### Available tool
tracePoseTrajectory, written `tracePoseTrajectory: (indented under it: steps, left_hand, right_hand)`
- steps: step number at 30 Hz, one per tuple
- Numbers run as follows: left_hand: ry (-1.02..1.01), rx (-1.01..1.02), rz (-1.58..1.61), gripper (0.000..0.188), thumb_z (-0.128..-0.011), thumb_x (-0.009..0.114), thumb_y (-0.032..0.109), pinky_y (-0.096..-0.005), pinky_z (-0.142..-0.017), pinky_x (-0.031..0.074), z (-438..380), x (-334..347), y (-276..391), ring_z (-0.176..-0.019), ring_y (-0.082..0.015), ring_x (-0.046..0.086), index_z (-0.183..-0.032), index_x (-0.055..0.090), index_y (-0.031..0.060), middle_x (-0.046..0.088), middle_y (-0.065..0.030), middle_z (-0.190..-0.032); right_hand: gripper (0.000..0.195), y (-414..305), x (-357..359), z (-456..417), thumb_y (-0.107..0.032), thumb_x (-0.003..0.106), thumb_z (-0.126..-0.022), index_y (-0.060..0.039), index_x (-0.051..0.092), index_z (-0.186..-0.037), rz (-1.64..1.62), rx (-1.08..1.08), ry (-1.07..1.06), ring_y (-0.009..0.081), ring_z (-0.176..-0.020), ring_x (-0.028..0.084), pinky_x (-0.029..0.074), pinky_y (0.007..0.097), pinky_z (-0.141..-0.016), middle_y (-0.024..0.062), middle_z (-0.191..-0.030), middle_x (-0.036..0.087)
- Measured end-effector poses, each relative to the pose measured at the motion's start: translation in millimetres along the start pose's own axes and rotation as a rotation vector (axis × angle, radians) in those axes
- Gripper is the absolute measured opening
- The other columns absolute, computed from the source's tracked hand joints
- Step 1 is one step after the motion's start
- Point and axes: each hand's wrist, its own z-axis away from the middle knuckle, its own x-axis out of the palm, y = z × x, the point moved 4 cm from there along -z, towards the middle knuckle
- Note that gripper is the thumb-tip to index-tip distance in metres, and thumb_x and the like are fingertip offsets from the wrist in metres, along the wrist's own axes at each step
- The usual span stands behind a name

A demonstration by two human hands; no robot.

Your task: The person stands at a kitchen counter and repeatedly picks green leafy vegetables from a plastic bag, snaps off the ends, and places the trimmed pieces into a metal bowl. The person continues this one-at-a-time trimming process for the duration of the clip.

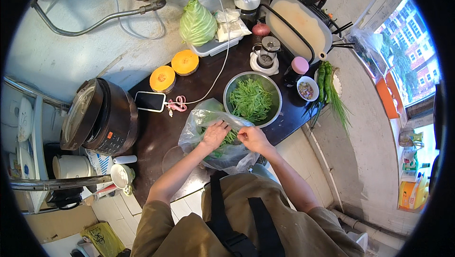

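Observation:
A clear plastic bag [193, 125] of leafy greens lies at the table's front edge, its mouth spread wide. Over the stems [230, 138] in the bag is my left hand [215, 135]; its fingertips point into the opening, and its grip is unclear. My right hand [254, 139] is at the bag's right side with thumb and fingers curled together. Whether it pinches a stem or the plastic rim cannot be made out. Just beyond both hands stands a stainless steel bowl [277, 95] with loose feathery greens [251, 99] inside.
Left are a pressure cooker [115, 114] with raised lid and a phone [150, 101] on a white cable. Pumpkin halves [162, 78], a cabbage [197, 24] and a glass jug [268, 52] stand behind. To the right are a pink-capped jar [299, 65], a small bowl [308, 89] and green peppers [324, 79].

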Motion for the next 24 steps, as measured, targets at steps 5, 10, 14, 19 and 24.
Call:
tracePoseTrajectory:
  steps: [5, 10, 14, 19, 24]
  left_hand:
    - [-0.038, -0.021, -0.034, 0.025, -0.067, 0.057, 0.010, -0.0342, -0.083, 0.040, -3.3, 0.1, -0.2, -0.095, -0.0228, 0.051, -0.092, 0.059, 0.0091, 0.054, -0.0064, -0.094]
    - [-0.038, -0.071, 0.178, 0.020, -0.063, 0.068, 0.016, -0.0356, -0.076, 0.043, 6.1, -30.8, -5.6, -0.087, -0.0264, 0.054, -0.080, 0.062, 0.0082, 0.057, -0.0078, -0.089]
    - [0.068, -0.183, 0.386, 0.022, -0.061, 0.073, 0.021, -0.0383, -0.065, 0.045, 9.7, -68.4, -10.1, -0.072, -0.0279, 0.058, -0.075, 0.063, 0.0071, 0.060, -0.0097, -0.073]
    - [0.011, -0.257, 0.594, 0.024, -0.063, 0.075, 0.024, -0.0317, -0.056, 0.045, 11.8, -104.3, -7.7, -0.060, -0.0199, 0.058, -0.075, 0.062, 0.0071, 0.059, -0.0056, -0.064]
    - [-0.213, -0.228, 1.215, 0.036, -0.070, 0.073, 0.022, -0.0214, -0.060, 0.043, 10.3, -119.0, -2.4, -0.067, -0.0066, 0.055, -0.092, 0.051, 0.0039, 0.059, -0.0024, -0.067]
  right_hand:
    - [0.012, 0.7, 6.5, -2.6, -0.018, 0.060, -0.072, -0.0079, 0.063, -0.079, 0.116, 0.010, -0.041, 0.0294, -0.072, 0.060, 0.047, 0.0376, -0.067, 0.0133, -0.073, 0.062]
    - [0.022, -1.0, 7.1, -2.8, -0.025, 0.066, -0.070, -0.0082, 0.062, -0.083, 0.079, -0.027, -0.137, 0.0294, -0.075, 0.060, 0.047, 0.0385, -0.069, 0.0127, -0.077, 0.063]
    - [0.030, -13.4, 6.4, -1.3, -0.029, 0.069, -0.068, -0.0064, 0.061, -0.086, -0.013, -0.079, -0.161, 0.0283, -0.074, 0.060, 0.047, 0.0368, -0.068, 0.0135, -0.079, 0.063]
    - [0.020, -37.4, -9.5, 3.3, -0.016, 0.065, -0.076, -0.0006, 0.060, -0.089, -0.402, -0.105, -0.022, 0.0165, -0.062, 0.059, 0.046, 0.0278, -0.058, 0.0111, -0.075, 0.063]
    - [0.010, -53.5, -40.7, 6.6, -0.004, 0.059, -0.079, 0.0034, 0.060, -0.086, -0.686, -0.124, -0.015, 0.0068, -0.060, 0.053, 0.043, 0.0214, -0.054, 0.0036, -0.069, 0.060]
